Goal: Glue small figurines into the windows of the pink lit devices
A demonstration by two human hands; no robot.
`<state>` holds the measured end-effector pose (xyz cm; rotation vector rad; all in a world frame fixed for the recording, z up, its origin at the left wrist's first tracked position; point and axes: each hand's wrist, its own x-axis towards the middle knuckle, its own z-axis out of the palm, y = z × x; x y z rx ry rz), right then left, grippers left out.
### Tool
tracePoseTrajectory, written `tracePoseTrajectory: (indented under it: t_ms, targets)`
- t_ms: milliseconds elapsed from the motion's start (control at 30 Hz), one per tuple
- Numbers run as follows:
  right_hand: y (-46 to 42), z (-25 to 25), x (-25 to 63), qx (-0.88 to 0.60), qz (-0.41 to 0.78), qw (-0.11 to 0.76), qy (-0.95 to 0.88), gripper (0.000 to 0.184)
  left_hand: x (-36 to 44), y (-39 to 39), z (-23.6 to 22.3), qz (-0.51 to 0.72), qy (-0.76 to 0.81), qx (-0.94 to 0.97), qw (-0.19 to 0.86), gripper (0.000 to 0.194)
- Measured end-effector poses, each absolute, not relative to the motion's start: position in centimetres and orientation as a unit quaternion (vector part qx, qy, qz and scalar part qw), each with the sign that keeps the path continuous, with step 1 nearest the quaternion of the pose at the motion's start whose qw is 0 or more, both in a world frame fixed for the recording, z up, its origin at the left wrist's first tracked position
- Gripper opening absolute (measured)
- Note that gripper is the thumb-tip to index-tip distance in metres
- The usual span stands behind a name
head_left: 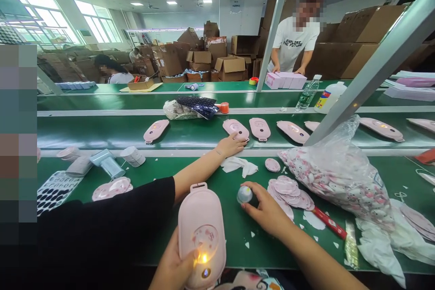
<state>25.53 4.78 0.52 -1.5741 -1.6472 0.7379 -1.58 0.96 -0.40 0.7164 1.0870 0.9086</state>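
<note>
My left hand (176,258) grips a pale pink oval plastic case (200,204) at the near edge of the table. A yellow light glows on the case beside my thumb, below a round printed inset. My right hand (268,210) pinches a small clear round container (244,195) between thumb and fingertips, just above or on the green surface. To the right of that hand lies a pile of round printed pink discs (287,190), with a single pink disc (272,165) farther back. A white cloth (239,166) lies beyond the container.
From the left, a co-worker's black-sleeved arm (200,167) reaches across to a pink case (235,128) on the conveyor belt. Right: a plastic bag of printed pieces (340,176), a red-handled tool (329,222). A metal post (370,72) slants across. Another person (294,41) stands behind.
</note>
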Motion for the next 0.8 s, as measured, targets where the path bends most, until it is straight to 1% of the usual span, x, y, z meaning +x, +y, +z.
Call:
tracePoseTrajectory:
  t_ms: [67, 200, 333, 367, 433, 467, 500, 533, 567, 667, 733, 800]
  targets:
    - [4.6, 0.1, 25.9, -0.62, 0.294, 0.358, -0.633, 0.04, -1.2, 1.5, -0.9, 0.43, 0.511, 0.306, 0.678, 0.053]
    - [4.3, -0.9, 26.3, -0.631, 0.305, 0.34, -0.627, 0.044, -1.7, 2.4, -2.9, 0.435, 0.521, 0.35, 0.645, 0.048]
    - [3.9, 0.2, 27.9, -0.628, 0.309, 0.325, -0.636, 0.07, -2.9, 2.4, -4.4, 0.431, 0.52, 0.414, 0.611, 0.046]
    - [4.2, 0.9, 28.8, -0.628, 0.305, 0.324, -0.639, 0.073, -2.6, 3.0, -4.2, 0.417, 0.505, 0.455, 0.604, 0.046]
    - [5.9, 2.5, 30.8, -0.637, 0.28, 0.323, -0.641, 0.065, -0.6, 6.0, -2.8, 0.385, 0.463, 0.539, 0.589, 0.048]
    - [7.4, 3.2, 31.8, -0.65, 0.257, 0.32, -0.639, 0.058, 1.2, 8.4, -1.8, 0.285, 0.399, 0.663, 0.566, 0.049]
    - [9.3, 3.9, 32.8, -0.67, 0.228, 0.315, -0.633, 0.051, 3.5, 11.4, -0.6, 0.258, 0.365, 0.704, 0.552, 0.044]
    - [11.5, 4.4, 33.6, -0.694, 0.196, 0.304, -0.622, 0.047, 6.1, 14.6, 0.7, 0.252, 0.343, 0.725, 0.542, 0.039]
    - [13.9, 4.7, 34.4, -0.722, 0.163, 0.287, -0.608, 0.046, 8.8, 17.9, 1.9, 0.244, 0.321, 0.745, 0.53, 0.038]
    - [20.8, 4.7, 35.9, -0.796, 0.099, 0.206, -0.561, 0.045, 15.3, 25.8, 4.5, 0.219, 0.268, 0.796, 0.497, 0.033]
    - [24.1, 4.1, 36.6, -0.828, 0.079, 0.152, -0.534, 0.044, 16.7, 28.5, 4.9, 0.219, 0.253, 0.811, 0.48, 0.033]
    - [26.0, 3.4, 37.2, -0.846, 0.065, 0.108, -0.518, 0.044, 15.8, 29.6, 4.8, 0.235, 0.251, 0.811, 0.472, 0.034]
